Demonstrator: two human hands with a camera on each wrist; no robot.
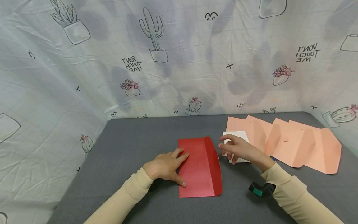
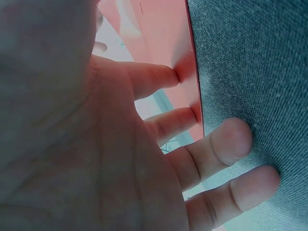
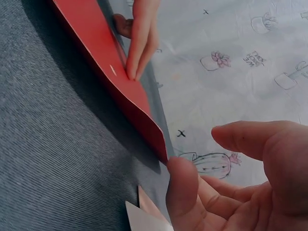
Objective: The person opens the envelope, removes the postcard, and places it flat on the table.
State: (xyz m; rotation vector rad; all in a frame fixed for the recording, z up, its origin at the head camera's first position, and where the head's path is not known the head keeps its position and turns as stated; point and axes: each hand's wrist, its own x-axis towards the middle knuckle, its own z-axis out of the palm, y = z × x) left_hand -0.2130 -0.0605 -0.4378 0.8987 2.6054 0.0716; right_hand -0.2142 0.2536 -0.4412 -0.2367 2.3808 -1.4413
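A red paper envelope (image 1: 197,175) lies on the grey table, its long flap on the right side standing partly raised. My left hand (image 1: 165,166) rests on its left edge with fingers spread and the thumb lower down. In the left wrist view, two fingertips touch the red paper (image 2: 163,24) while two others reach past its edge over the cloth. My right hand (image 1: 239,150) hovers to the right of the envelope, overlapping a white card (image 1: 242,134) in the head view. Its fingers are loosely bent, with nothing between them in the right wrist view.
Several peach envelopes (image 1: 288,137) with raised flaps lie overlapping at the right, behind the white card. A small blue thing (image 1: 273,158) shows by the right wrist. A black wrist device (image 1: 262,189) hangs at the right cuff. Patterned cloth (image 1: 179,62) walls the table's back and sides.
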